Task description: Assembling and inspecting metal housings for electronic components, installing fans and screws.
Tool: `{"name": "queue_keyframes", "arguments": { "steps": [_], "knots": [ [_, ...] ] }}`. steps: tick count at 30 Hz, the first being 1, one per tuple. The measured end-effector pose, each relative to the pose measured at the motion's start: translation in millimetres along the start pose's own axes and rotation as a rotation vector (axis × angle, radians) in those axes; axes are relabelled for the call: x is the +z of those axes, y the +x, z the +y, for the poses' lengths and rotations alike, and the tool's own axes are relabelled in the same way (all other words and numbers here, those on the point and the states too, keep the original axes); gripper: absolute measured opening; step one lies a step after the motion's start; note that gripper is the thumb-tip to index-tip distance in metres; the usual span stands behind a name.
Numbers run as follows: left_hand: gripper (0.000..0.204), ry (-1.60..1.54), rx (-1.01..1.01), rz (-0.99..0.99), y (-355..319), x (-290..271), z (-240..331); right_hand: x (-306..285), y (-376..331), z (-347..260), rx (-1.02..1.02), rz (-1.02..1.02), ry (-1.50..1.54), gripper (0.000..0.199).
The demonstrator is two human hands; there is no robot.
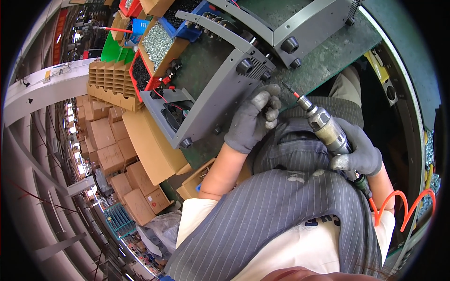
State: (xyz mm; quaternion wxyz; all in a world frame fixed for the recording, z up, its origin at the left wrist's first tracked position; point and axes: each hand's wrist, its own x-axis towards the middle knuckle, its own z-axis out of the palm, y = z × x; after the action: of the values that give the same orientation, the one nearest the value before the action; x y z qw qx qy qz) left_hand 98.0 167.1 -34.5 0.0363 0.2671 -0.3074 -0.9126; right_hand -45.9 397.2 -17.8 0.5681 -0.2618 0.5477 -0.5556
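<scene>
In my right hand (358,147), gloved in grey, is a pneumatic screwdriver (326,129). Its thin bit, with a red section near the base, points up and left toward the bench. An orange coiled air hose (399,193) runs from the tool's rear. My left hand (253,117), in a grey glove with worn pale fingertips, has its fingers curled in beside a grey metal casing (213,98); whatever they may hold is hidden. That casing lies on its side with black round feet (244,66) outward and a fan (174,114) inside its frame.
A second grey casing (309,35) stands farther right on the green bench (323,63). At the left are a cardboard box of silver screws (159,44), a red bin (139,75) of black screws and a divided cardboard tray (110,77). Stacked cartons (110,159) stand beyond.
</scene>
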Motion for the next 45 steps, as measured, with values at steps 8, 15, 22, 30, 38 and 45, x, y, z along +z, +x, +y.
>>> {"name": "queue_keyframes", "arguments": {
  "steps": [8,15,22,30,38,45],
  "knots": [
    [0.045,0.406,0.179,0.133,-4,4,4,0,7,5,-0.052,-0.096,-0.004,0.079],
    [0.046,0.562,0.144,0.243,-2,15,5,-1,9,7,-0.045,-0.221,-0.007,0.079],
    [0.045,0.759,0.132,0.286,-5,22,9,-4,8,9,-0.033,-0.224,-0.043,0.076],
    [0.05,0.96,0.089,0.28,-5,27,25,-9,9,9,-0.03,-0.249,-0.049,0.072],
    [0.041,1.378,0.075,-0.147,-14,30,31,-5,20,23,-0.186,-0.184,-0.066,0.065],
    [0.034,1.446,0.401,0.207,-56,77,132,-10,40,29,0.106,-0.059,0.109,0.061]
  ]
}}
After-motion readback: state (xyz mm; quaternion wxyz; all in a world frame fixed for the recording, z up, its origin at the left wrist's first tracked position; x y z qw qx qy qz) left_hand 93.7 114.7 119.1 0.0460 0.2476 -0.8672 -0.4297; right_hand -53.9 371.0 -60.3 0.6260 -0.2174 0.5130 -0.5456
